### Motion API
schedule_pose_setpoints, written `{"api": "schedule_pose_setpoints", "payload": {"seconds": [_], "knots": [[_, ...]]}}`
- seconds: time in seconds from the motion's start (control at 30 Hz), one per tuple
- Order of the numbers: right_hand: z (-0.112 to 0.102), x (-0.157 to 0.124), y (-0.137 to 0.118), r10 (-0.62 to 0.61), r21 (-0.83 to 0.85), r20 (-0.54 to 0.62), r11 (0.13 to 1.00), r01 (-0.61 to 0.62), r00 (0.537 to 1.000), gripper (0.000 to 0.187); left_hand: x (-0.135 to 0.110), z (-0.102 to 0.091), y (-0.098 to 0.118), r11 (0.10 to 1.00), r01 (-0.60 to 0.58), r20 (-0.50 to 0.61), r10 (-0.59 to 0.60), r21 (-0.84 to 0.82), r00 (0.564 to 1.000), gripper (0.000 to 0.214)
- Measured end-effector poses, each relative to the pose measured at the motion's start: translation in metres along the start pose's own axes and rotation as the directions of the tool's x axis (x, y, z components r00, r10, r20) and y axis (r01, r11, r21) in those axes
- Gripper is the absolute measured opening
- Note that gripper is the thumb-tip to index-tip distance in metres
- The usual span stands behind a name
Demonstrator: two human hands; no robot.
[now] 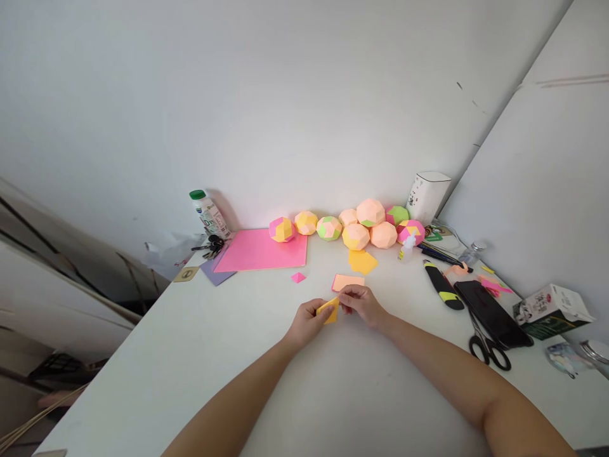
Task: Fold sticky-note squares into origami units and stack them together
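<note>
A small folded yellow-orange paper piece is held up between my hands, above the white table. My left hand grips it from the left, thumb lying across its face. From the other side, the closed fingertips of my right hand pinch its upper right corner. Just behind my right hand lies a pad of peach and pink paper, partly covered by the fingers. A small pink folded paper shape rests to the left of it. Farther back is a flat yellow-orange paper piece.
Several faceted paper balls line the wall; one touches a pink board. A bottle and keys stand left. On the right are a glue bottle, cutter, phone, scissors and carton.
</note>
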State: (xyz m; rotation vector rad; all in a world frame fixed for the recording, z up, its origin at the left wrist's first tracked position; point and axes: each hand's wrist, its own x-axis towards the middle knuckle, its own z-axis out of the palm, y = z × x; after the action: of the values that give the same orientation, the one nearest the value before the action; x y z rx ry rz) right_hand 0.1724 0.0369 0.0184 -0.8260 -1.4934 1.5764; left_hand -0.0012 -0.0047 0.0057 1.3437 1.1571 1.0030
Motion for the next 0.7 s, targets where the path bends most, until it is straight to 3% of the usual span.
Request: {"api": "schedule_pose_setpoints", "payload": {"seconds": [0.33,0.57,0.7], "knots": [[0.0064,-0.0022,0.0016,0.003,-0.05,0.023,0.999,-0.001,1.0,0.027,0.0006,-0.0005,0.001,1.0,0.012,0.004,-0.011,-0.017,1.0,0.029],[0.0055,-0.0027,0.0008,-0.001,-0.079,-0.002,0.997,0.001,1.0,0.025,0.0029,-0.0012,-0.0041,0.973,0.021,-0.026,-0.028,-0.232,0.999,0.025],[0.0055,-0.0028,0.0041,0.015,-0.086,-0.003,0.996,-0.015,1.0,0.023,0.0043,-0.0014,-0.0056,0.965,0.019,-0.019,-0.025,-0.263,1.0,0.025]]}}
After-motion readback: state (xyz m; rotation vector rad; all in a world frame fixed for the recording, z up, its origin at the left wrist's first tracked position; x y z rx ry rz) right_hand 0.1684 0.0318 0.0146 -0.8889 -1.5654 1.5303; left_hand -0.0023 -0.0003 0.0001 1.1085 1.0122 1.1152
